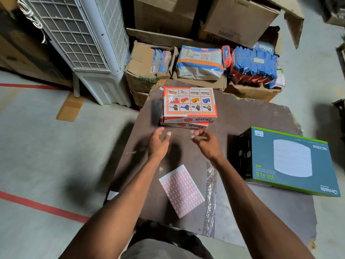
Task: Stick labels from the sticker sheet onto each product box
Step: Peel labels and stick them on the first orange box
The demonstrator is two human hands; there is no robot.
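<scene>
Left hand (158, 144) open and right hand (206, 142) loosely curled, its grasp unclear, reach toward 2 light, stiff stacked boxes (189, 107) just beyond them, best gripped by their sides.

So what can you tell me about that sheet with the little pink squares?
The sticker sheet is a white paper rectangle printed with a grid of small red-pink bordered labels. It lies flat and turned at an angle on the dark brown board, beside a strip of crinkled clear plastic. Neither hand touches it; both hover beyond it, towards the stacked boxes.
</scene>
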